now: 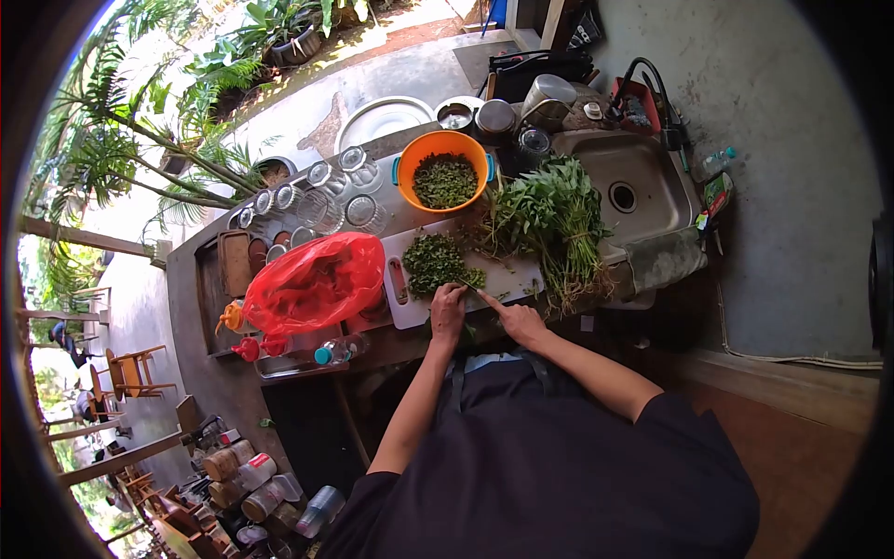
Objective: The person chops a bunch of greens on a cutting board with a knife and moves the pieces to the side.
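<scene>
On white board (413, 313) by sink (644, 160), chopped greens (434, 265), left hand (449, 306) curled, hold unclear, right hand (521, 323) gripping knife (473, 288), grey wall (773, 186).

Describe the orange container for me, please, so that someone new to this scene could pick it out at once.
From the metal sink on the right, go left past the leafy bundle to the white cutting board. Just beyond it stands a round orange container of chopped greens; unlike the clear glasses nearby, it has teal handles.

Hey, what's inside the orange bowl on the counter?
Chopped green leaves sit inside the orange bowl. They cover its bottom, so I can't see whether anything lies beneath them.
</scene>
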Tool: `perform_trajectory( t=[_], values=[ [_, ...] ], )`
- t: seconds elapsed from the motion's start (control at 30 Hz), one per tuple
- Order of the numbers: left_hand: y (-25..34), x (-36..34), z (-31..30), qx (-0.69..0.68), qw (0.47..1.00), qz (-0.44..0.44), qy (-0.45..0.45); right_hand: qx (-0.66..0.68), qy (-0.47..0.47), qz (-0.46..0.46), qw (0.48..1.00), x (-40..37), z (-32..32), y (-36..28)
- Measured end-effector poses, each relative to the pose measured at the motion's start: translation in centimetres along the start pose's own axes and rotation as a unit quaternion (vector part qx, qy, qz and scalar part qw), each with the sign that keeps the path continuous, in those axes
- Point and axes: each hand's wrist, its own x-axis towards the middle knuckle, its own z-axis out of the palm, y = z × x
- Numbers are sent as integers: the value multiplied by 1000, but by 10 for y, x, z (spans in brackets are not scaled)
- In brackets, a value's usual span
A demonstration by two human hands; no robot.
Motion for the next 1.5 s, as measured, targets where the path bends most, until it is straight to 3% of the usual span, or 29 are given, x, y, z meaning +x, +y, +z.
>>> perform_trajectory(
  t=[0.67,1.13,1.5],
  values=[
    [8,-3,-10,21,1000,0,-21,-39,14,-18,999,-17,-4,16],
    [2,3,-2,38,998,44,-27,-27,-20,27,999,-20,-30,-11],
    [5,2,-3,18,999,24,-26,7,-32,41,999,-7,-19,-17]
  ],
)
